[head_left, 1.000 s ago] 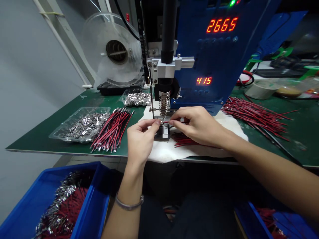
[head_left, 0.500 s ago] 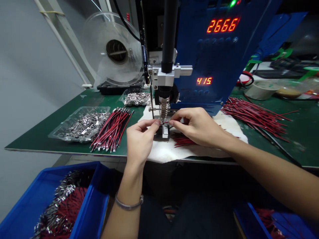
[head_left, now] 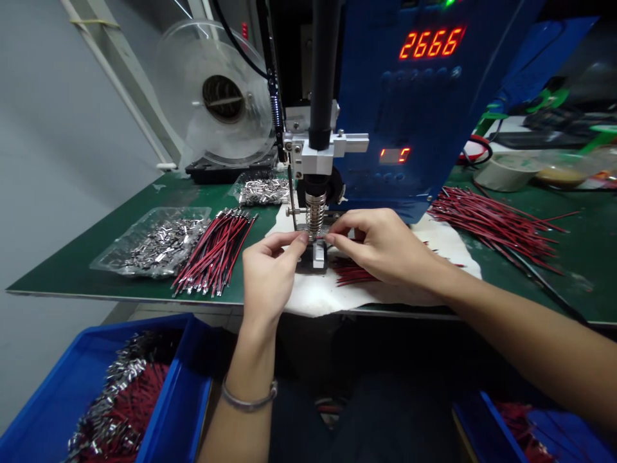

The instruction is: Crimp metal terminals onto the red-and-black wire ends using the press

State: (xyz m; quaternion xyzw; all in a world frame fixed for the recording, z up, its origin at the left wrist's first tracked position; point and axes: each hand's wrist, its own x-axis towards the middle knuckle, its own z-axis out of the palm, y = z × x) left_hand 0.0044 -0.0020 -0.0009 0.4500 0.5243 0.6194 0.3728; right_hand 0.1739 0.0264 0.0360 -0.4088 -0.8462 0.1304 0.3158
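- Where the two hands meet below the tip, the left hand [head_left: 270, 273] has thumb and forefinger closed in a pinch; what lies between them is too small to tell.
- The right hand [head_left: 380, 247] pinches a thin wire [head_left: 319, 238] between thumb and forefinger, its other fingers curled.
- The wire lies across the narrow space between the hands, just above the block [head_left: 318, 255].
- Right above it are the spring [head_left: 315, 213] and upright rod [head_left: 321, 71] of the blue machine [head_left: 414, 109], whose upper display [head_left: 430, 42] reads 2666; the lower one is partly lit.
- Under the right hand, loose wires [head_left: 354, 272] lie on the white cloth [head_left: 313, 302].
- Left of the left hand, a red and black bundle [head_left: 214, 251] lies beside a clear tray [head_left: 103, 262] of metal parts [head_left: 164, 247].
- Farther back are a second tray [head_left: 237, 193] and a clear reel [head_left: 180, 96].
- At right, a red pile [head_left: 496, 225] lies on the green table [head_left: 58, 270].
- Below the near edge are a left bin [head_left: 58, 392] and a right bin [head_left: 497, 418], both blue.
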